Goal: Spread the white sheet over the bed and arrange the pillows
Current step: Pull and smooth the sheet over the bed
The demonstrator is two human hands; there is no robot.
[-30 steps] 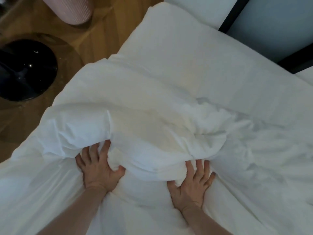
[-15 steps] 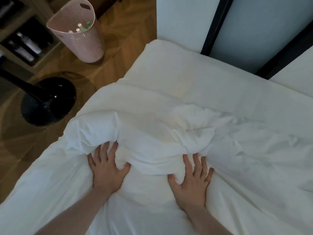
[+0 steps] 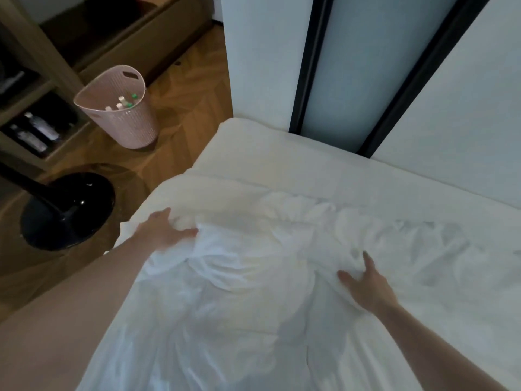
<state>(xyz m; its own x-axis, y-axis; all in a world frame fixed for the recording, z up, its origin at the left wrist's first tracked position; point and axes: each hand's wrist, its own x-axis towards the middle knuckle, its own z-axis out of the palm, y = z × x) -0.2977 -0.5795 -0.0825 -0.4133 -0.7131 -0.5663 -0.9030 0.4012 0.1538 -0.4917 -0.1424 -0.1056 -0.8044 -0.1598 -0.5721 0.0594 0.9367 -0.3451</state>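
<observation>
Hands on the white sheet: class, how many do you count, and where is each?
2. The left hand grips bunched white sheet near the bed's left edge; the right hand presses a fold toward the middle-right. No others are visible.

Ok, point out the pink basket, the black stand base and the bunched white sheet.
pink basket (image 3: 128, 119): head view, front of its ribbed wall.
black stand base (image 3: 84, 206): head view, glossy top of the disc.
white sheet (image 3: 253, 249): head view, crumpled fold between the hands.

Dim, cool indoor light is falling w/o any visible source. Sheet (image 3: 253, 292) is glowing bluish-white, soft shadows sitting in its folds. Small glare spots are shining on black stand base (image 3: 67, 210). Left hand (image 3: 163, 230) is blurring; wide-angle is bending edges.
</observation>
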